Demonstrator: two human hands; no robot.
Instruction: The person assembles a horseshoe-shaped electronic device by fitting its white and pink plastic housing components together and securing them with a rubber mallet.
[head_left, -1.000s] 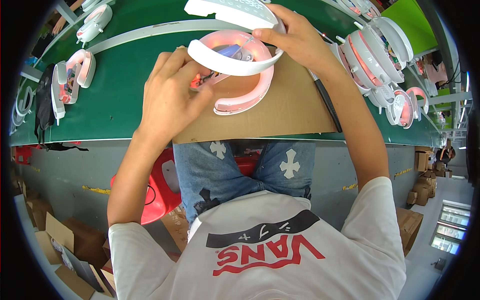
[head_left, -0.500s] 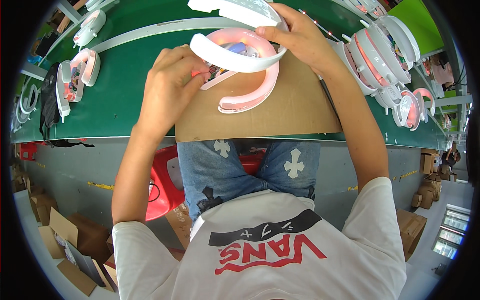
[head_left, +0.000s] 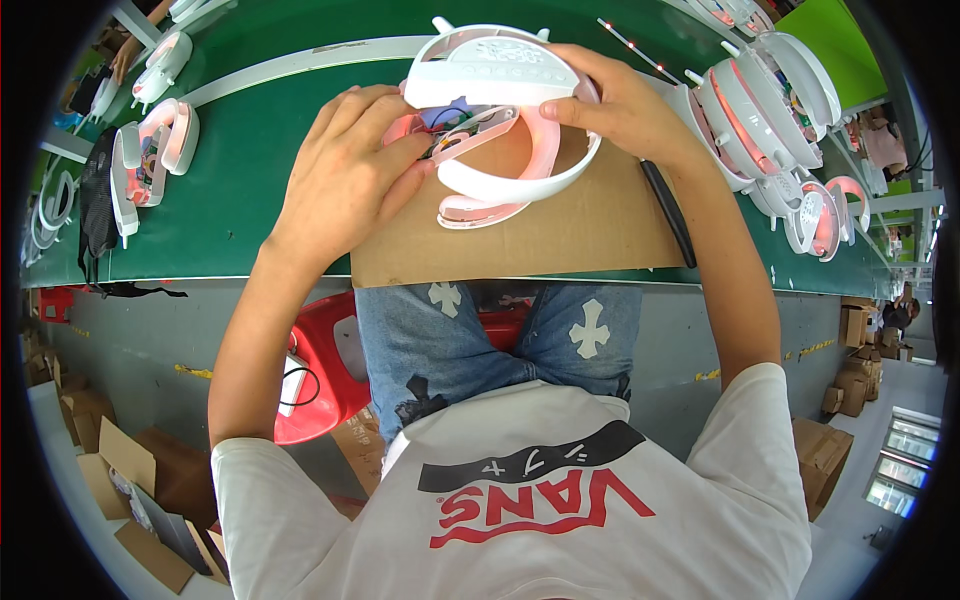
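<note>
Over a brown cardboard sheet (head_left: 600, 230) I hold a curved, ring-shaped plastic housing in two parts. Its white shell (head_left: 490, 78) has a patterned end and is tilted above the pink part (head_left: 544, 145). Blue and dark wires or components (head_left: 455, 118) show in the gap between them. My right hand (head_left: 630, 108) grips the white shell's right side, thumb on its near face. At the left end, my left hand (head_left: 352, 165) has its fingers bent around the pink part beside the wires; its fingertips are partly hidden.
A black-handled tool (head_left: 668, 212) lies at the cardboard's right edge. Several similar white-and-pink housings (head_left: 745, 120) are piled on the green table (head_left: 260, 225) at right. Another open housing (head_left: 155, 150) and a black mesh bag (head_left: 98, 195) are at left.
The white shell has swung down and turned its patterned face toward me, nearer the pink part. My left hand has shifted slightly right. More of the black-handled tool shows.
</note>
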